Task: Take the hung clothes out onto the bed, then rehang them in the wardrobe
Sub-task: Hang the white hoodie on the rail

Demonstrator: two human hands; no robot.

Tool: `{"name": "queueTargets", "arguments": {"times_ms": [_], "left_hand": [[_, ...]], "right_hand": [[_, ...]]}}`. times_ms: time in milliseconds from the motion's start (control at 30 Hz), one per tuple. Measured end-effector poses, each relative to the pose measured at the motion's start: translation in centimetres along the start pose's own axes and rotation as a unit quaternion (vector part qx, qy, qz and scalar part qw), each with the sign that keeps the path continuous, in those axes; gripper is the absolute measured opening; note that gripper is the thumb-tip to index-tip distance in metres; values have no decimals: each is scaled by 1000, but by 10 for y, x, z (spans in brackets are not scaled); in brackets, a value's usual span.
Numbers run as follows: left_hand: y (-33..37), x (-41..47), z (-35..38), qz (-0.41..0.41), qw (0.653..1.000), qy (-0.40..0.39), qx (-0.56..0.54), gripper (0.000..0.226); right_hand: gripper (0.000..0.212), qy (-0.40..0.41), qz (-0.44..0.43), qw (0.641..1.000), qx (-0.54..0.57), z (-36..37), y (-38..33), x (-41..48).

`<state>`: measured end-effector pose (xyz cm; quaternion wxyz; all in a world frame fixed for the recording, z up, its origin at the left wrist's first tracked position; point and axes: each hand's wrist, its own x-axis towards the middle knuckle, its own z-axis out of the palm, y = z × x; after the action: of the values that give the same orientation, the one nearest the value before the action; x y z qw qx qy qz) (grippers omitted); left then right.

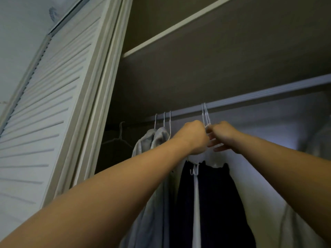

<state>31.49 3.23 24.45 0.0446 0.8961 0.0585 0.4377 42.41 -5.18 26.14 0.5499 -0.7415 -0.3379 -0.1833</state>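
Observation:
Both my arms reach up into the wardrobe. My left hand (pixel 194 136) is a closed fist gripping the neck of white wire hangers (pixel 205 115) hooked over the rail (pixel 259 94). My right hand (pixel 223 135) pinches the same hanger necks from the right, its lower fingers spread. Below my hands hang a dark garment (pixel 215 203) and a white garment (pixel 265 203). Left of my hands, grey garments (pixel 154 138) hang on three more white hangers (pixel 163 119).
A louvred white door (pixel 53 113) stands open at the left. A shelf (pixel 179 25) runs above the rail. An empty hanger (pixel 120 135) hangs in the dark left corner. The rail to the right of my hands is bare.

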Motion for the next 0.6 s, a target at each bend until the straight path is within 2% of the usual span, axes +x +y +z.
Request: {"name": "queueTargets", "arguments": {"times_ms": [100, 233, 300, 333, 400, 433, 533, 600], "left_hand": [[9, 2, -5, 26, 999, -19, -25, 22], [-4, 11, -28, 19, 997, -52, -46, 42], [-24, 25, -31, -28, 999, -7, -26, 51], [-35, 30, -31, -76, 997, 16, 0, 62], [-56, 42, -22, -159, 985, -4, 61, 85], [-63, 44, -19, -184, 979, -40, 80, 86], [-70, 35, -18, -179, 971, -117, 111, 55], [-72, 33, -20, -165, 976, -95, 108, 44]], "right_hand": [[33, 7, 25, 997, 69, -9, 2, -3], [35, -8, 44, 992, 120, -15, -6, -9], [40, -43, 53, 991, 111, -13, -14, -11], [43, -63, 60, 990, 113, -11, -19, -12], [43, -97, 80, 985, 121, -5, -28, -14], [39, -111, 91, 982, 125, -2, -32, -15], [6, -133, 108, 971, 169, 5, -41, -15], [14, -110, 97, 969, 201, 8, -44, -13]]}}
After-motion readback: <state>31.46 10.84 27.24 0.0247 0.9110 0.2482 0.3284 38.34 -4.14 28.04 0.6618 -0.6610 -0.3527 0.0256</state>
